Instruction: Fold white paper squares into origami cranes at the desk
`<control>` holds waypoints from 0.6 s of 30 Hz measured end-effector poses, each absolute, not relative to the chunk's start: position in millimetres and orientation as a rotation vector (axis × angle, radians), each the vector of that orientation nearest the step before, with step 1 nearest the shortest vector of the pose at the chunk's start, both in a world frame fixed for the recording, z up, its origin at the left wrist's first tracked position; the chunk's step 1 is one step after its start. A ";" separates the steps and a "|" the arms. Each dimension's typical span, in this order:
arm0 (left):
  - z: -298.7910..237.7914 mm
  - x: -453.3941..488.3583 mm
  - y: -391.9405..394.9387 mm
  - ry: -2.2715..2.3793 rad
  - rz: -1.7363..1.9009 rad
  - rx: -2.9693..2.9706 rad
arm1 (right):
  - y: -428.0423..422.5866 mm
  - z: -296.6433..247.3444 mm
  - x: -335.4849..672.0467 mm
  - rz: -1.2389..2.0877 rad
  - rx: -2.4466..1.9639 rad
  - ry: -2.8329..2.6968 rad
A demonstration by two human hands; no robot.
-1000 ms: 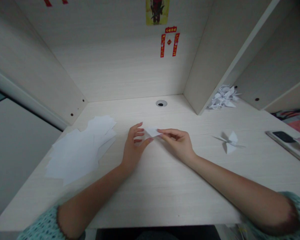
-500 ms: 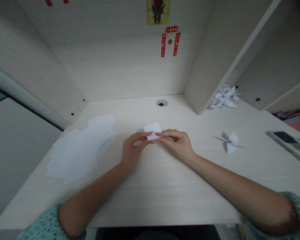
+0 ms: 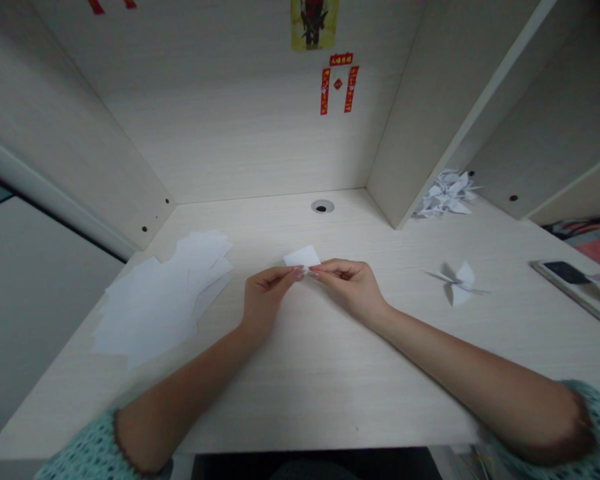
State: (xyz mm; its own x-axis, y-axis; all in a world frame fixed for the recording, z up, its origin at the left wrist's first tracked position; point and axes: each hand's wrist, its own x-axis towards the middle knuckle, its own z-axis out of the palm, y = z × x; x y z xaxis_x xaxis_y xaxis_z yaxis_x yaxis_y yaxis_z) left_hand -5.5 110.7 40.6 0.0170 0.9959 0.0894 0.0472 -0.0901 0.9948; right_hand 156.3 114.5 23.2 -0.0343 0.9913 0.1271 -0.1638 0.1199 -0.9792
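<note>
A small piece of white paper is pinched between both hands above the middle of the desk. My left hand grips its near left edge between thumb and fingers. On the near right edge, my right hand holds it in the same kind of pinch, the two sets of fingertips almost meeting. The paper's near part is covered by the fingertips; its far part shows flat and pale. Left of my left hand lies a spread stack of white paper sheets. A folded white paper figure with pointed ends rests right of my right hand.
A heap of folded white paper pieces sits behind the upright divider. At the right edge lies a flat tablet-like object with a dark phone-like item on it. A round cable hole is at the desk's back.
The thumbs have come up against the paper's near edge, and less of the paper shows between the fingertips. Its near part appears folded or bent. Both hands remain in nearly the same place.
</note>
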 end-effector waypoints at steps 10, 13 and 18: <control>37.3 -7.9 113.4 1.232 1.256 1.318 | 114.9 20.1 155.2 1.346 -0.987 -1.079; 37.9 -7.1 113.2 1.254 1.255 1.314 | 114.5 17.9 153.9 1.351 -1.009 -1.061; 36.5 -4.7 112.7 1.254 1.262 1.245 | 113.9 16.5 151.5 1.353 -1.015 -1.033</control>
